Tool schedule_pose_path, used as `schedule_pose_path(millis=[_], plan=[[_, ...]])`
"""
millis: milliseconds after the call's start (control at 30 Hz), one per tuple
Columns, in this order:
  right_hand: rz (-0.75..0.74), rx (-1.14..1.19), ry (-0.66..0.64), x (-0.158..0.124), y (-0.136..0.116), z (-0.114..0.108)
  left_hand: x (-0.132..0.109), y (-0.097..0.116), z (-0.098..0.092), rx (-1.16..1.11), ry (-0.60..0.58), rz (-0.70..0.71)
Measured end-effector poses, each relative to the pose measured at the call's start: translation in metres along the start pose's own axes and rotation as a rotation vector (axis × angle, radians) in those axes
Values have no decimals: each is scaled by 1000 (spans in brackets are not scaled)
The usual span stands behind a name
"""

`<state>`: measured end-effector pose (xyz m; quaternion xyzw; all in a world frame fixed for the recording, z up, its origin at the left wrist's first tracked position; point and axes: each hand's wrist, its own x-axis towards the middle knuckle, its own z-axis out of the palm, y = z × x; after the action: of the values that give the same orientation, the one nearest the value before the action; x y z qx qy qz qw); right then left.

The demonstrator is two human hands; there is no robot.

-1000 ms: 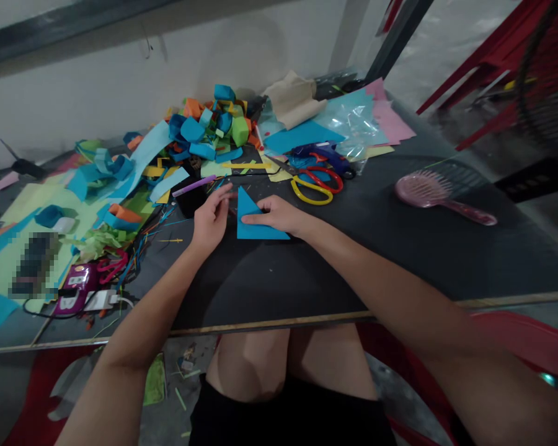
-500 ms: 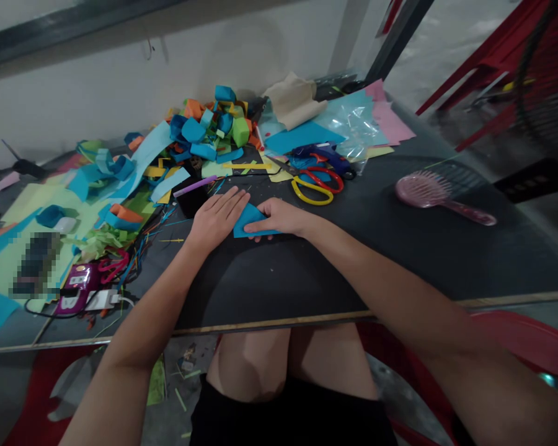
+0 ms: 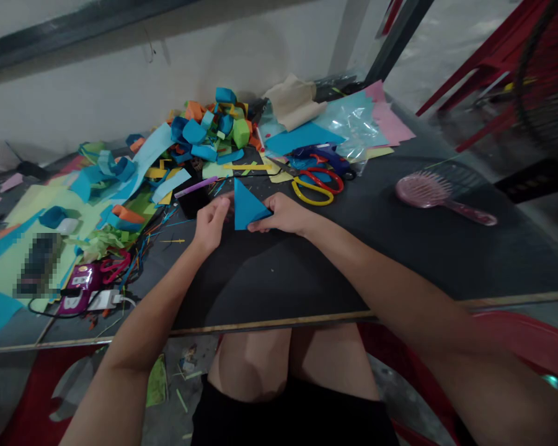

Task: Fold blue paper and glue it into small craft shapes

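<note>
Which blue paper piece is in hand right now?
The blue triangle, pinched at its right-hand corner by the right hand; the other blue pieces lie farther off, unheld.

Compared with half a second ago, the left hand (image 3: pixel 210 224) is drawing back from the folded blue paper triangle (image 3: pixel 245 207), its flat-laid fingers now curling just beside the left edge. The triangle's upper tip is showing again, and the right hand's (image 3: pixel 283 215) thumb is sitting nearer the lower edge.
</note>
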<state>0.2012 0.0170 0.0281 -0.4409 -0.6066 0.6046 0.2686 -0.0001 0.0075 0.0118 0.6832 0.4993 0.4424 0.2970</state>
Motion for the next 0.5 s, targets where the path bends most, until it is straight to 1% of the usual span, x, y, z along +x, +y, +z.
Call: schedule_pose_path(millis=[33, 67, 100, 133, 233, 333, 433, 500], plan=[[-6, 21, 2, 1, 1, 0, -1, 1, 2, -47, -99, -70], [-14, 34, -3, 1, 2, 0, -3, 3, 4, -46, -188, -112], [-21, 41, -11, 2, 3, 0, -4, 5, 6, -19, -232, -130], [-25, 44, -22, 2, 3, -1, -5, 8, 8, 11, -243, -133], [-6, 40, -22, 1, 1, -3, -5, 15, 9, 49, -185, -110], [3, 23, 34, -3, -6, -7, 0, 19, 2, -4, -90, -107], [-66, 14, 119, -7, -12, -14, 7, 17, -9, -123, 43, -153], [-140, 8, 180, -7, -11, -18, 12, 16, -15, -172, 143, -147]])
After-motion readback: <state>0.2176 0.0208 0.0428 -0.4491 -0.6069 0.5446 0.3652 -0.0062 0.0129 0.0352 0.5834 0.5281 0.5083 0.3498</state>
